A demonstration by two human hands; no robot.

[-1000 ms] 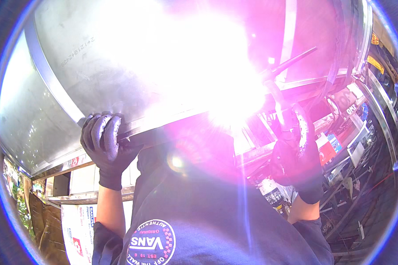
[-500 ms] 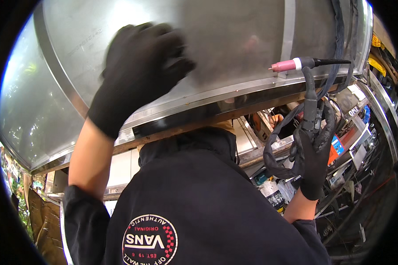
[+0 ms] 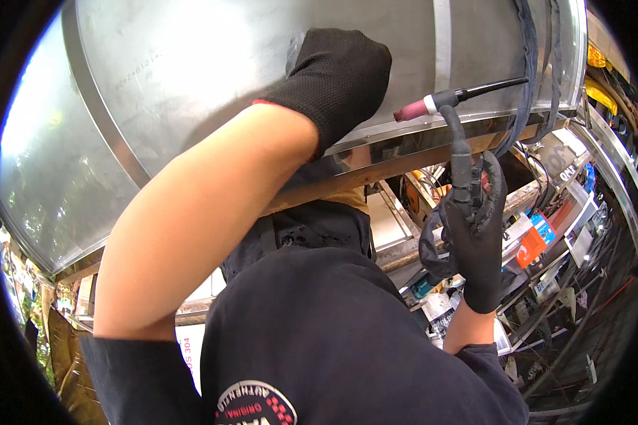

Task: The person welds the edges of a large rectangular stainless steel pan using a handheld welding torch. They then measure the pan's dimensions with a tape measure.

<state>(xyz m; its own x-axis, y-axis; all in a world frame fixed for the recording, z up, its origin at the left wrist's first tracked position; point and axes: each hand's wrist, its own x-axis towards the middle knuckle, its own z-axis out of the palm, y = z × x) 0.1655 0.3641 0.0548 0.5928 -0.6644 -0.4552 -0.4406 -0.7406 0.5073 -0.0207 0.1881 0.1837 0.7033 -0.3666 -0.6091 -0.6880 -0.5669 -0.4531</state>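
Note:
My left hand (image 3: pixel 344 85), in a black knit glove, is up at the sheet-metal panel (image 3: pixel 213 78), near its lower edge strip. The back of the glove faces me and its fingers are hidden. My right hand (image 3: pixel 475 244), also gloved in black, is wrapped round the handle of a TIG welding torch (image 3: pixel 462 166). The torch's pink nozzle (image 3: pixel 410 111) points left toward my left hand, with a gap between them. A long black back cap (image 3: pixel 493 87) sticks out to the right. No contact shows between the nozzle and the metal.
Dark cable sleeves (image 3: pixel 526 64) hang down the panel's right side. A wooden rail (image 3: pixel 390 170) runs beneath the panel edge. Below right lies a clutter of tools, including an orange-and-blue box (image 3: pixel 535 241) and a teal tool (image 3: pixel 423 287). Metal bars (image 3: pixel 620 177) stand at the far right.
My left hand has swung right across the panel and turned, its forearm now slanting over my chest. My right hand and the torch have shifted left, closer to the left hand.

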